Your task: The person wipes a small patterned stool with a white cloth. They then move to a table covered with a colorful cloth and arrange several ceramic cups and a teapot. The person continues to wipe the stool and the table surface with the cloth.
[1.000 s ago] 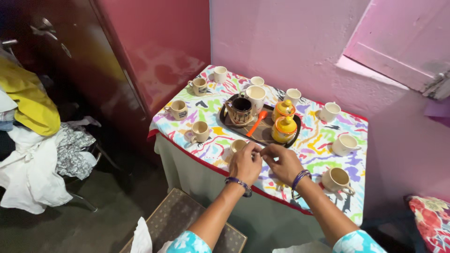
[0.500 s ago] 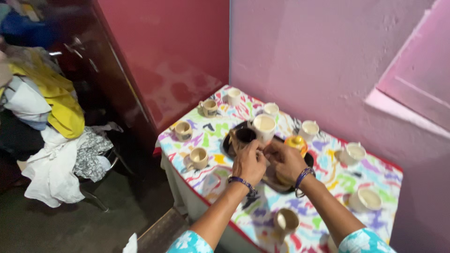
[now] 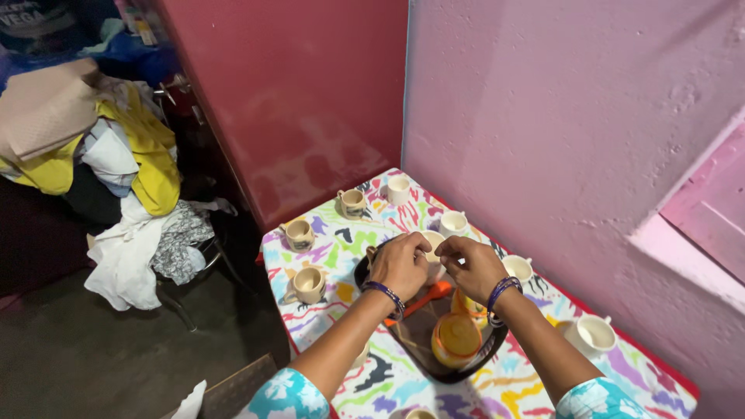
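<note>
Head view: both hands meet over the far end of a dark oval tray [image 3: 466,368] that sits on a bench covered by a bright patterned cloth [image 3: 341,233]. The left hand [image 3: 400,264] is curled, its grip closed with fingertips pinched toward the right hand; whatever small thing it pinches is too small to tell. The right hand [image 3: 473,268] is likewise closed at the fingertips, touching or nearly touching the left. They hover just above a large white mug [image 3: 431,242] and a dark mug beside it, mostly hidden by the left hand. An orange spoon [image 3: 431,295] lies on the tray below the hands, and two yellow lidded pots [image 3: 455,340] stand nearer the bench's near edge. Small cream cups [image 3: 308,283] ring the tray, toward the left edge and the far corner, with white cups [image 3: 596,334] along the wall side. To do this fine two-handed work well, I judge the hands should stay low and directly over the mugs, wrists clear of the cup rims.
</note>
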